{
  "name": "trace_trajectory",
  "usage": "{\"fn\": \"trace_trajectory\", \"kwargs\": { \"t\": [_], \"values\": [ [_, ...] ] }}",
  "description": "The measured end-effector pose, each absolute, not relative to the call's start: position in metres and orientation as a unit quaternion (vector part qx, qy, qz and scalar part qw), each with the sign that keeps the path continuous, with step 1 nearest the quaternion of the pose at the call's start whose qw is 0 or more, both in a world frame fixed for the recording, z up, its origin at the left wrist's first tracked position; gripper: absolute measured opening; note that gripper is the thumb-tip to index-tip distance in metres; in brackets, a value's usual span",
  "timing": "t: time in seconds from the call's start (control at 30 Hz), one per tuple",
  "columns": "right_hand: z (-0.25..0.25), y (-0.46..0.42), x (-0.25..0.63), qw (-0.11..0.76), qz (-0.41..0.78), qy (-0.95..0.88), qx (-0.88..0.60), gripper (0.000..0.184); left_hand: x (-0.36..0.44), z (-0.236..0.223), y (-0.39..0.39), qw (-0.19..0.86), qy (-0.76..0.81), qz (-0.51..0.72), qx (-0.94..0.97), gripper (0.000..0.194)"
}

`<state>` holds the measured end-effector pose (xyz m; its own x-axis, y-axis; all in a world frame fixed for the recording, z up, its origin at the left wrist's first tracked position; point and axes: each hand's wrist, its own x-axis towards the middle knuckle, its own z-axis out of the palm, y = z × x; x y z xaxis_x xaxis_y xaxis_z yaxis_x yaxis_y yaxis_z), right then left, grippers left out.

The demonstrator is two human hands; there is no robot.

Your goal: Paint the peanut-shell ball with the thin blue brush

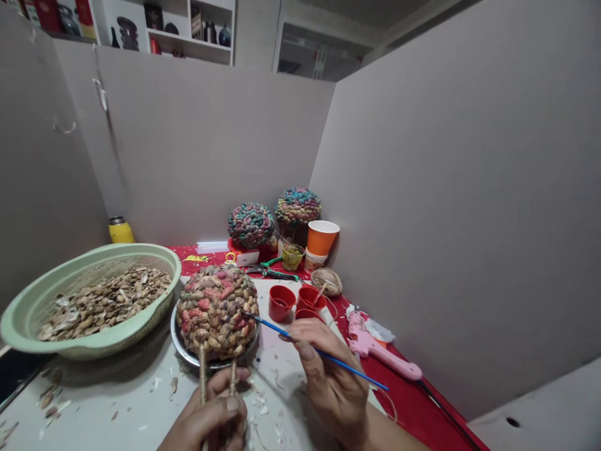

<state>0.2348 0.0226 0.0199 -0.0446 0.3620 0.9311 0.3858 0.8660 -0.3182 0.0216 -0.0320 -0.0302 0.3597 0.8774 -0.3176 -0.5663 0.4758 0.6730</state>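
A dome covered in peanut shells (218,307) rests in a metal bowl (177,338), its shells partly painted pink, red and dark purple. Two thin twine-wrapped sticks (203,376) come out of its near side. My left hand (213,410) is closed around these sticks. Between the thumb and fingers of my right hand (331,376) is a slim blue paintbrush (347,362). The brush tip touches the right side of the shells. Just beyond my right hand stand red cups (282,303), one with a stick in it.
A green colander (89,347) of shells stands left. Behind are two painted shell domes (251,224), an orange cup (322,238), green-handled pliers (277,273) and a twine coil (327,282). A pink glue gun (380,347) lies right. Grey partitions (211,144) surround the table.
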Motion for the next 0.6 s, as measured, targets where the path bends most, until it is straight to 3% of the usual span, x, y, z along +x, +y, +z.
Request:
{"fn": "trace_trajectory", "kwargs": {
  "t": [0.33,0.6],
  "values": [
    [0.0262,0.0207,0.2339,0.638,-0.017,-0.725,-0.26,0.022,0.0232,-0.0298,-0.0312,0.785,0.331,0.453,0.264,0.065],
    [0.0286,0.0218,0.2314,0.627,0.002,-0.741,-0.241,0.024,0.0248,-0.0199,-0.0354,0.763,0.348,0.459,0.293,0.056]
  ]
}}
